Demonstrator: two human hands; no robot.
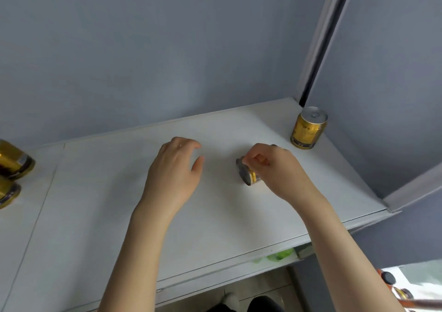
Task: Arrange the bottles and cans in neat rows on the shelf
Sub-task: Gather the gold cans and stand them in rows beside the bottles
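My right hand (275, 170) grips a gold can (248, 173), tilted on its side with its dark end facing left, just above the white shelf (119, 216). Its body is mostly hidden by my fingers. My left hand (177, 170) hovers over the shelf's middle, fingers loosely spread and holding nothing. A second gold can (308, 127) stands upright in the back right corner. Two more gold cans (13, 161) (7, 193) lie at the far left edge, partly cut off by the frame.
Grey-blue walls (167, 48) close the shelf at the back and right, with a vertical post (318, 43) at the corner. Something green (279, 255) shows below the shelf's front edge. At the lower right are more items (392, 285), partly visible.
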